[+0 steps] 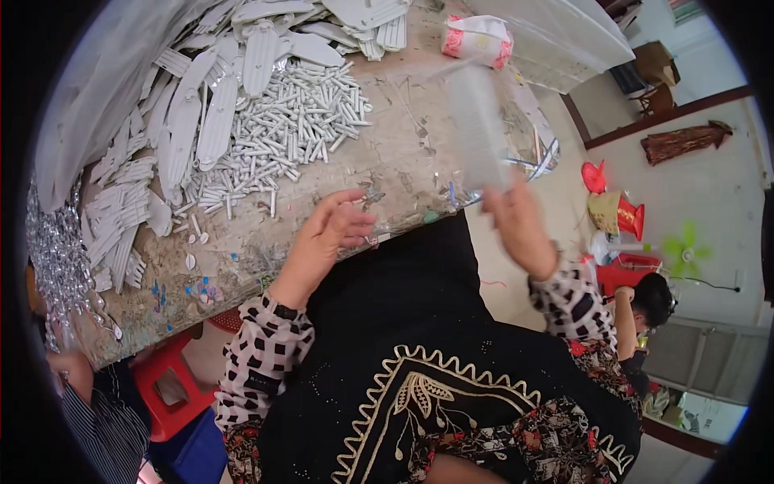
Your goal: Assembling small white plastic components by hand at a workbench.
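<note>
My right hand (520, 226), smeared by motion, grips the lower end of a pale, flat, elongated piece (476, 121) at the table's right side. The piece is too blurred to make out its kind. My left hand (326, 234) hovers at the table's near edge, fingers loosely bent and apart, with nothing in it. Beyond it lies a heap of short white plastic pegs (298, 121). Long white plastic boards (214, 121) with rounded ends are piled left of and behind the pegs.
The worn table (395, 121) carries a pink-and-white tissue pack (477, 40) at the back. Silver tinsel (56, 250) hangs at the left edge. A red stool (171, 387) stands below, beside a person in a striped garment (105, 427). Another person (645, 302) is at the right.
</note>
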A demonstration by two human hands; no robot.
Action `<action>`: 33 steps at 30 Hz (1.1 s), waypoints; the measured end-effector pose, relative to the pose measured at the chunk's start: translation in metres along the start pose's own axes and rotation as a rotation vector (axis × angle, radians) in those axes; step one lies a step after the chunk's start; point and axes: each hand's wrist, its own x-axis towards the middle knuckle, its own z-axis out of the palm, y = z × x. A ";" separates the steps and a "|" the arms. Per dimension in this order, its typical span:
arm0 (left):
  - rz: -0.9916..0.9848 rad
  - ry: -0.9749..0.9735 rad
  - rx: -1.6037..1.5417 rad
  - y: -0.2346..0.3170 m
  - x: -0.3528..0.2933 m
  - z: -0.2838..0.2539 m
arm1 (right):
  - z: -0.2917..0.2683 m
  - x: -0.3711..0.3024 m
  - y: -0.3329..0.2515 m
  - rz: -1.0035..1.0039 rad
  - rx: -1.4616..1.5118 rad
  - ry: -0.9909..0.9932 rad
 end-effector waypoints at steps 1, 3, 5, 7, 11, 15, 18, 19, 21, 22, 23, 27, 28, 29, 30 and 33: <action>-0.016 0.016 -0.034 -0.006 -0.004 -0.009 | -0.019 0.004 -0.010 -0.020 0.003 0.129; -0.032 0.025 -0.075 -0.014 -0.006 -0.018 | -0.034 0.006 -0.017 -0.183 0.293 0.426; 0.008 0.034 -0.152 -0.011 -0.004 -0.015 | -0.050 0.004 0.029 -0.328 -0.113 0.487; 0.016 0.001 -0.136 -0.010 -0.001 -0.011 | -0.040 0.005 0.065 -0.069 -0.615 0.203; 0.055 0.015 -0.099 -0.013 -0.008 -0.013 | -0.042 0.020 0.019 0.137 -0.400 0.170; 0.102 0.043 -0.082 -0.023 -0.014 -0.020 | -0.044 0.008 -0.027 -0.161 0.074 0.570; 0.115 0.006 -0.081 -0.013 -0.008 -0.009 | -0.045 0.004 0.075 -0.526 -0.520 0.436; 0.115 0.013 -0.062 -0.011 -0.008 -0.007 | -0.034 0.003 0.091 -0.333 -0.785 0.128; 0.128 0.039 -0.043 -0.011 -0.007 -0.014 | -0.026 0.007 0.053 -0.078 -0.488 0.097; 0.138 0.048 -0.051 -0.017 -0.007 -0.015 | -0.027 0.009 0.030 0.186 -0.198 0.055; 0.138 0.034 -0.054 -0.020 -0.012 -0.015 | -0.031 0.005 0.004 0.176 -0.019 0.076; 0.145 0.077 -0.145 -0.024 -0.014 -0.017 | -0.017 0.005 -0.035 0.368 0.597 -0.521; 0.162 0.070 -0.139 -0.023 -0.011 -0.017 | -0.016 0.008 -0.037 0.419 0.661 -0.725; 0.174 0.073 -0.185 -0.023 -0.012 -0.017 | -0.020 0.017 -0.034 0.417 0.626 -0.893; 0.186 0.078 -0.230 -0.023 -0.011 -0.017 | -0.029 0.029 -0.037 0.405 0.623 -0.892; 0.206 0.110 -0.282 -0.025 -0.014 -0.020 | -0.075 0.087 -0.043 0.304 0.518 -0.477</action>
